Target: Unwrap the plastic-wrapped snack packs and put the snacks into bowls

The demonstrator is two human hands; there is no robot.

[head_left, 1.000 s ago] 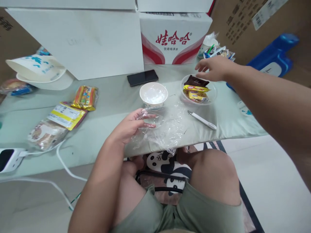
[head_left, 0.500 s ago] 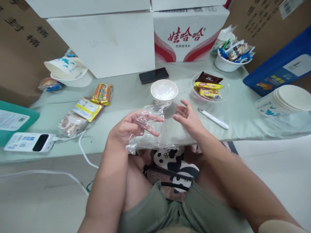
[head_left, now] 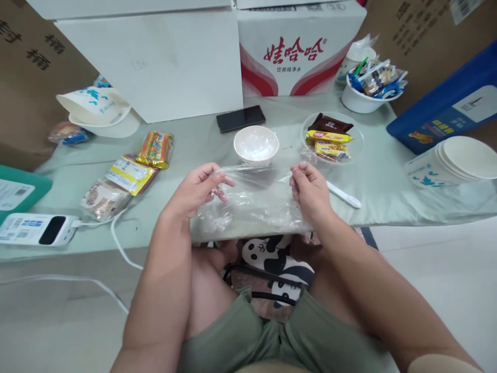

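A sheet of clear plastic film (head_left: 258,194) is stretched between my two hands above the front edge of the table. My left hand (head_left: 200,189) holds its left side between thumb and fingers, with some fingertips behind the film. On the other side, my right hand (head_left: 310,189) pinches the right edge. Just beyond the film stands a paper bowl (head_left: 256,145) with whitish, clear-looking contents I cannot make out. A white pen-like tool (head_left: 345,195) lies to the right of my right hand, partly behind it.
A clear round lid or dish (head_left: 359,140) holds several wrapped snacks. Behind the bowl lies a black phone (head_left: 240,119). More snack packs (head_left: 132,173) and a white power bank (head_left: 39,229) with a cable are at left. Stacked paper cups (head_left: 438,166) stand at right; cartons (head_left: 155,62) line the back.
My right hand has closed on the film's edge, where it was open and apart before. The film is now spread wider, and my left hand has moved a little left.
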